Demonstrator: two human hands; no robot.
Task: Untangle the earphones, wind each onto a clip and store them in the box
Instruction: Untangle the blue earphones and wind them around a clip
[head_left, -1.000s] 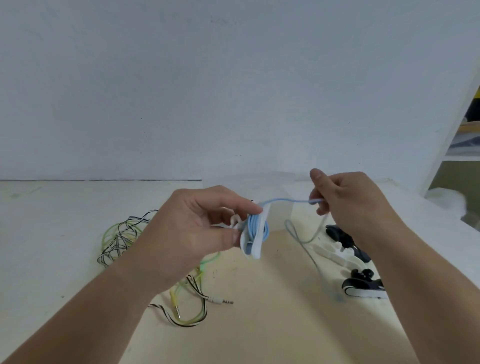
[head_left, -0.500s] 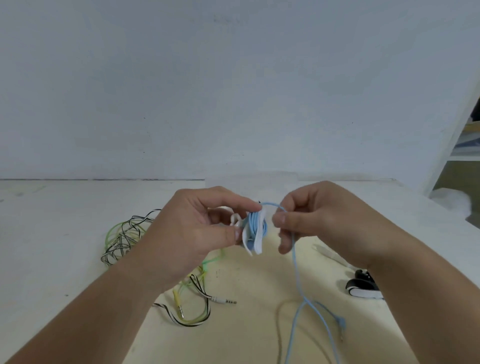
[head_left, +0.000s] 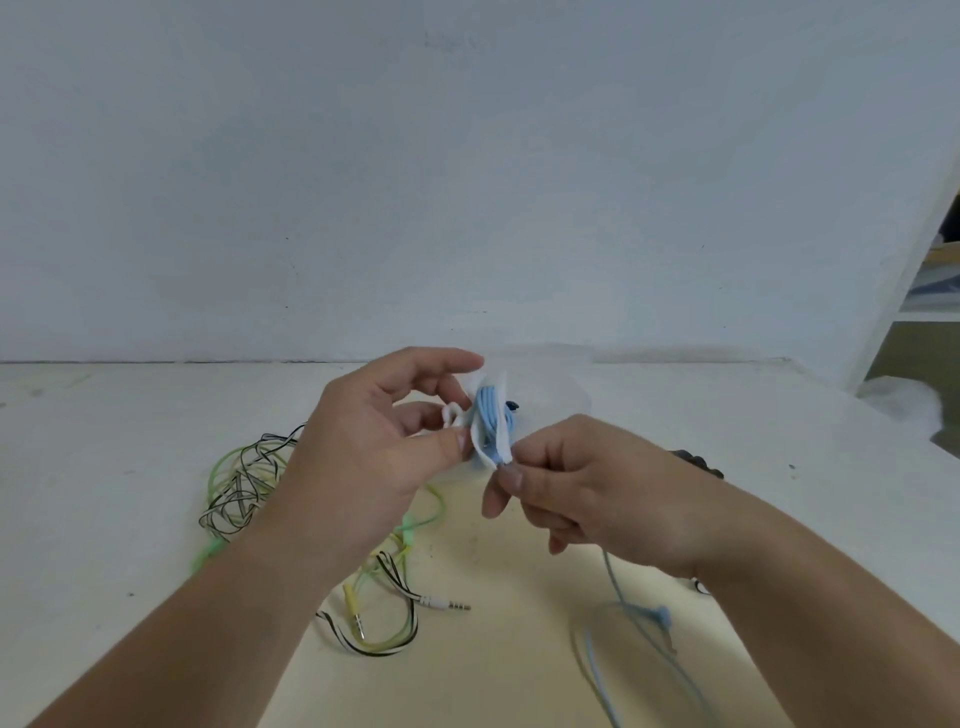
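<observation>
My left hand (head_left: 379, 457) pinches a white winder clip (head_left: 491, 415) held up above the table, with light blue earphone cable (head_left: 488, 413) wound round its middle. My right hand (head_left: 582, 493) sits just below and right of the clip and pinches the blue cable at the clip's lower end. The loose rest of that blue cable (head_left: 628, 618) hangs under my right hand and lies on the table. A clear plastic box (head_left: 561, 374) stands behind the clip, mostly hidden by it.
A tangle of green and black-and-white striped earphone cables (head_left: 244, 488) lies on the table at the left, with two jack plugs (head_left: 447, 604) near the middle. A black clip (head_left: 696, 460) shows behind my right wrist. A white shelf (head_left: 930, 312) stands at far right.
My right hand has swung from the right of the clip down to its lower end, taking the blue cable round. The clip has tilted more upright and risen slightly.
</observation>
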